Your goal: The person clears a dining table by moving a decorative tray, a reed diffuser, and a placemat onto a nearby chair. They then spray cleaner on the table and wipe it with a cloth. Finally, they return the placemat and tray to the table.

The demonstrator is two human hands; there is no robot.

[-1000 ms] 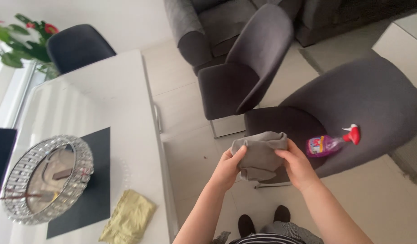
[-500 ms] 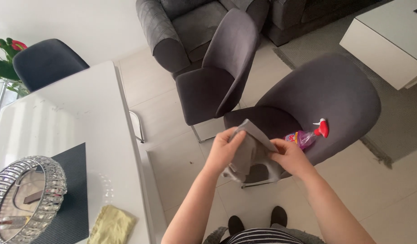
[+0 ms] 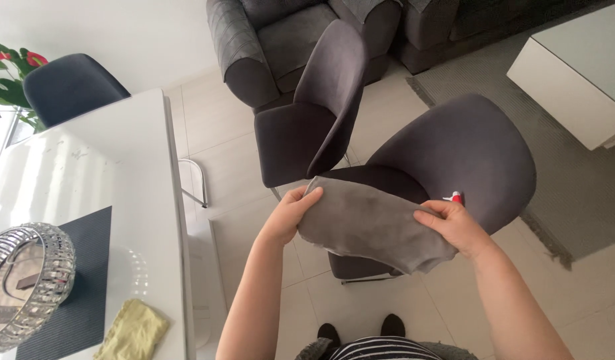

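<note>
Both my hands hold a grey cloth (image 3: 371,223), spread open between them above a dark grey chair (image 3: 467,150). My left hand (image 3: 291,213) pinches the cloth's left edge. My right hand (image 3: 457,227) grips its right edge. Behind the cloth only the red nozzle of a spray bottle (image 3: 454,197) shows, lying on the chair seat; the rest of the bottle is hidden.
A white table (image 3: 121,173) runs along the left, carrying a crystal-rimmed mirror tray (image 3: 27,287), a black placemat (image 3: 87,273) and a yellow cloth (image 3: 131,330). A second grey chair (image 3: 314,113), an armchair (image 3: 267,47), a low white table (image 3: 574,73) and a plant (image 3: 7,73) stand around.
The grey cloth was bunched up between my hands; they moved apart and it now lies spread open, hiding most of the spray bottle. The view shifted right.
</note>
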